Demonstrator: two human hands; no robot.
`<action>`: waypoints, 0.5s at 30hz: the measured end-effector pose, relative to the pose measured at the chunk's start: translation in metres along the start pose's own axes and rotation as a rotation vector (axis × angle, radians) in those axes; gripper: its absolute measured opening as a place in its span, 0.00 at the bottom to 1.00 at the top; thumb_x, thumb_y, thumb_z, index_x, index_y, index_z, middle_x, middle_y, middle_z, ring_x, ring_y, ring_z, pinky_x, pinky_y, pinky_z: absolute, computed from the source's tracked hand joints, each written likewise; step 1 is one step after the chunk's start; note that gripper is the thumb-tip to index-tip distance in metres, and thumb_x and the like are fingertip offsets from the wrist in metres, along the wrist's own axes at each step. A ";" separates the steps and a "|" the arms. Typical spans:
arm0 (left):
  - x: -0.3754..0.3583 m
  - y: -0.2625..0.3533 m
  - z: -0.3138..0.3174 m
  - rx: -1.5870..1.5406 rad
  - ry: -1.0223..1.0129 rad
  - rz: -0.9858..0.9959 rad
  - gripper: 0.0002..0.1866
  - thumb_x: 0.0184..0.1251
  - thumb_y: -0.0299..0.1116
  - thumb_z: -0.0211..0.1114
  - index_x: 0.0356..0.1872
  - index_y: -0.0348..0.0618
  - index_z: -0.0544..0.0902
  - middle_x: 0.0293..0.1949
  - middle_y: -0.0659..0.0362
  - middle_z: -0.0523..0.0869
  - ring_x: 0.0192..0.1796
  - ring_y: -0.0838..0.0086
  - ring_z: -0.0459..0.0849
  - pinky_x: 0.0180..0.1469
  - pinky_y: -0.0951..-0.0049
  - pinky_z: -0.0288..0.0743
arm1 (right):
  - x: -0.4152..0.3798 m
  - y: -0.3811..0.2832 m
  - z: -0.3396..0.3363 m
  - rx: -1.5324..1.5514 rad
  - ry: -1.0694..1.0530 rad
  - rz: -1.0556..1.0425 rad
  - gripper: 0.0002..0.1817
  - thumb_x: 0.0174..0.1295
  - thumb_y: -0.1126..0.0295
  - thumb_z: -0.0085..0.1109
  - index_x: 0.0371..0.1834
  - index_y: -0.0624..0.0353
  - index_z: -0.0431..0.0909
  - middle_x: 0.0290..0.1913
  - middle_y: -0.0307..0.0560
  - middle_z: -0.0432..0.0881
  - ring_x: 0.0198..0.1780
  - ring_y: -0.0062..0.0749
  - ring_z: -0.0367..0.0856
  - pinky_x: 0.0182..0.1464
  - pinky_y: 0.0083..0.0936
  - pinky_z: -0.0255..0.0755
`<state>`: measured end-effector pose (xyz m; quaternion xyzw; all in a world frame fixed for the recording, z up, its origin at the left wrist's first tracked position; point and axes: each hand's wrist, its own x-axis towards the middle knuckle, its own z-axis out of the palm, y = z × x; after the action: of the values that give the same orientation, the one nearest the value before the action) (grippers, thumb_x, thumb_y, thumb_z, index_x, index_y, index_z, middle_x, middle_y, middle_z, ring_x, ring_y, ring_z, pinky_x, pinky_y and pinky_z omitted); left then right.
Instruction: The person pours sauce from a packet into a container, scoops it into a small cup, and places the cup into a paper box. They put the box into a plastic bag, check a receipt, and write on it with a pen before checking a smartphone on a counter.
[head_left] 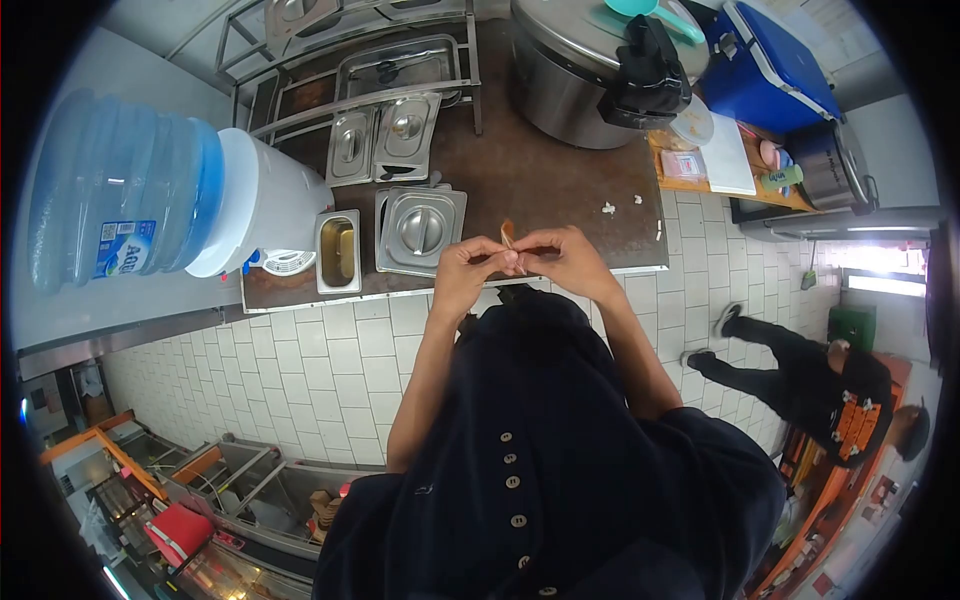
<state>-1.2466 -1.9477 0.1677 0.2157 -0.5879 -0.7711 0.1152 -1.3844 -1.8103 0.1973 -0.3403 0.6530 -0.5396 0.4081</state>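
Both hands meet at the front edge of the brown counter [540, 190]. My left hand [468, 275] and my right hand [568, 262] pinch a small, thin thing with an orange-brown tip [508, 231] that sticks up between the fingertips. It may be a small knotted bag, but its kind cannot be made out. Fingers cover its lower part. Just left of my left hand lie stacked steel lids [422, 225], and beyond them stands a steel container [338, 250] with something yellowish inside.
A water dispenser with a large bottle [130, 195] stands at the left. Behind are a metal rack [355, 105], a large cooker [575, 95] and a blue cooler [770, 65]. White scraps [609, 208] lie on the counter. Another person [800, 385] stands at the right.
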 end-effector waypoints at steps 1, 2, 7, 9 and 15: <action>0.001 0.002 0.000 0.050 -0.026 0.013 0.05 0.66 0.27 0.70 0.35 0.34 0.87 0.30 0.59 0.88 0.35 0.78 0.86 0.43 0.77 0.79 | 0.000 -0.002 -0.003 0.026 -0.021 0.023 0.10 0.61 0.70 0.69 0.39 0.66 0.85 0.33 0.49 0.88 0.35 0.25 0.86 0.43 0.25 0.80; 0.002 0.003 -0.001 0.100 -0.051 0.027 0.06 0.67 0.27 0.69 0.35 0.34 0.87 0.30 0.58 0.88 0.35 0.78 0.86 0.43 0.77 0.80 | 0.001 -0.006 -0.006 -0.054 -0.036 -0.023 0.08 0.62 0.71 0.67 0.37 0.67 0.84 0.32 0.49 0.87 0.34 0.25 0.85 0.42 0.25 0.80; -0.005 0.030 0.007 0.191 -0.175 0.084 0.09 0.73 0.28 0.62 0.34 0.33 0.82 0.27 0.60 0.85 0.32 0.79 0.83 0.37 0.78 0.76 | 0.005 -0.015 -0.015 -0.147 -0.231 -0.062 0.09 0.68 0.73 0.54 0.31 0.67 0.77 0.25 0.46 0.82 0.28 0.22 0.81 0.33 0.23 0.76; -0.010 0.047 0.006 0.309 -0.238 0.114 0.09 0.75 0.28 0.59 0.33 0.34 0.79 0.26 0.63 0.82 0.31 0.81 0.80 0.34 0.80 0.72 | 0.002 -0.026 -0.012 0.002 -0.299 -0.040 0.11 0.69 0.72 0.50 0.29 0.66 0.75 0.23 0.44 0.80 0.25 0.20 0.78 0.30 0.22 0.72; -0.033 0.085 0.019 0.198 -0.159 0.102 0.08 0.71 0.24 0.59 0.29 0.35 0.77 0.24 0.62 0.81 0.28 0.83 0.78 0.30 0.79 0.68 | -0.017 -0.053 0.001 0.313 -0.221 0.063 0.12 0.72 0.69 0.48 0.31 0.64 0.74 0.20 0.42 0.75 0.22 0.19 0.73 0.28 0.24 0.68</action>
<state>-1.2332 -1.9416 0.2598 0.1342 -0.6788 -0.7169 0.0854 -1.3756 -1.8055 0.2517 -0.3093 0.5225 -0.5810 0.5420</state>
